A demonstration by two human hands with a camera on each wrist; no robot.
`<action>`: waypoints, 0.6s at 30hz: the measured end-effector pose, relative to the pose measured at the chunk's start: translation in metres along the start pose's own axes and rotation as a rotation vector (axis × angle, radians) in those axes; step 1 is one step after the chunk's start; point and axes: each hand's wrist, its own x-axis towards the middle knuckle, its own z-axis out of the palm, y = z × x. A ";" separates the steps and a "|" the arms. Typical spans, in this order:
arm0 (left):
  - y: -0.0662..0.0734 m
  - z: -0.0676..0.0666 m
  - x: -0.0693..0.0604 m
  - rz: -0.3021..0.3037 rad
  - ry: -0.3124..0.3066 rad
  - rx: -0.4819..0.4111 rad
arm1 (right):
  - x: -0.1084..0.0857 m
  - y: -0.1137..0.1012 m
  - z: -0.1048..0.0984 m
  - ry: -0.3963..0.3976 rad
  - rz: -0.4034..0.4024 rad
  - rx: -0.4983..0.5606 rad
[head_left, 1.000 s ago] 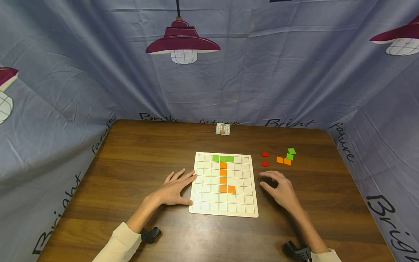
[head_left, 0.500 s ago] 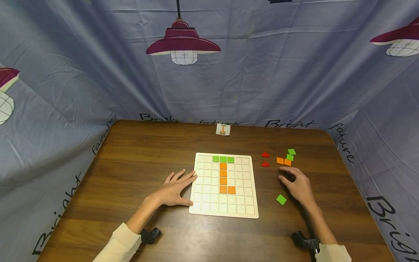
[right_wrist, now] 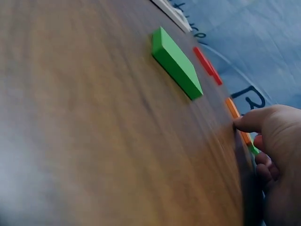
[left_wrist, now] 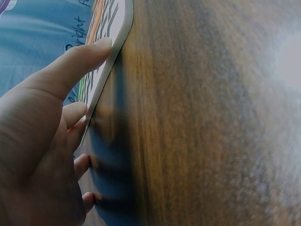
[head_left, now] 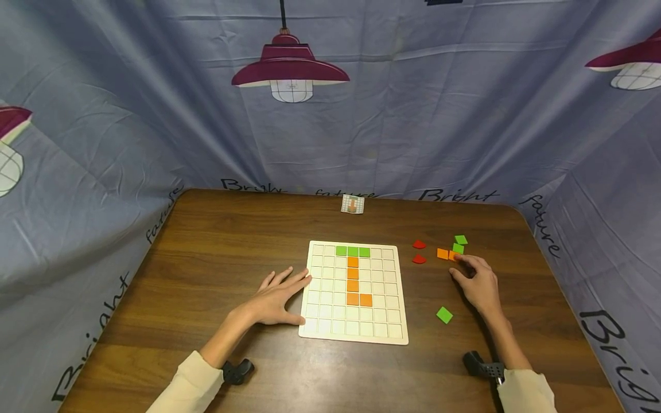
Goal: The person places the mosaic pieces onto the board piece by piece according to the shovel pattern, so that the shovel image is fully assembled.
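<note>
the head view looked forward and down from well above the dark brown wooden worktop (head_left: 237,241), facing the blue-grey printed cloth (head_left: 387,137) behind. the left wrist view sat low and close, rolled sideways, looking along the left hand (left_wrist: 37,132) at the white square gridded board (head_left: 330,289), both shared with the head view. the right wrist view, also low and rolled, faced past a green square tile (right_wrist: 176,66), which the head view showed from farther off.

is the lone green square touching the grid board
Apart. The head view shows a strip of brown tabletop between the lone green square and the grid board.
</note>
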 end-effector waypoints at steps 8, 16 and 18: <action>-0.001 0.000 0.001 0.001 -0.003 0.004 | 0.013 0.006 0.000 -0.019 0.013 -0.014; 0.000 0.000 0.001 0.000 -0.012 0.007 | 0.013 0.006 0.000 -0.007 0.003 -0.006; 0.000 0.000 0.001 -0.003 -0.012 0.007 | 0.012 0.005 -0.001 -0.015 0.000 -0.020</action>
